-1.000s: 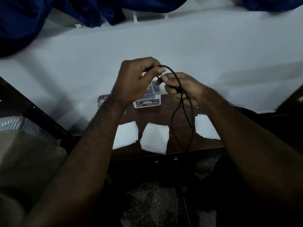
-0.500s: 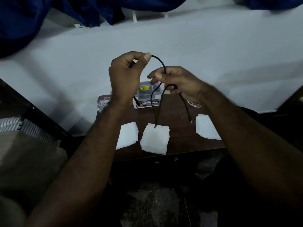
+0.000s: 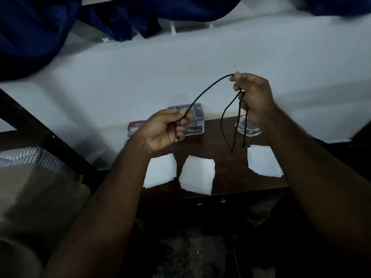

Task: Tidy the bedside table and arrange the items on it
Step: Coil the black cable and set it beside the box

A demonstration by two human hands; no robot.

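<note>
Left hand (image 3: 164, 130) pinches cable (image 3: 208, 86) | right hand (image 3: 254, 97) grips it | thin black cable arcs up-right, loops hanging over table (image 3: 220, 135)

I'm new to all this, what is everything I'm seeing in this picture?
table: one, dark brown, centre
cable: one, black, in the air between both hands
paper squares: three, white, along the table's front edge
plastic box: one, clear with printed label, back of table
packet: one, purple, left of the box
glass dish: one, clear, back right of table
curtain: one, blue, across the top
bedding: one, striped, far left
left hand: one, pinching the cable, lower
right hand: one, gripping cable loops, raised
</note>
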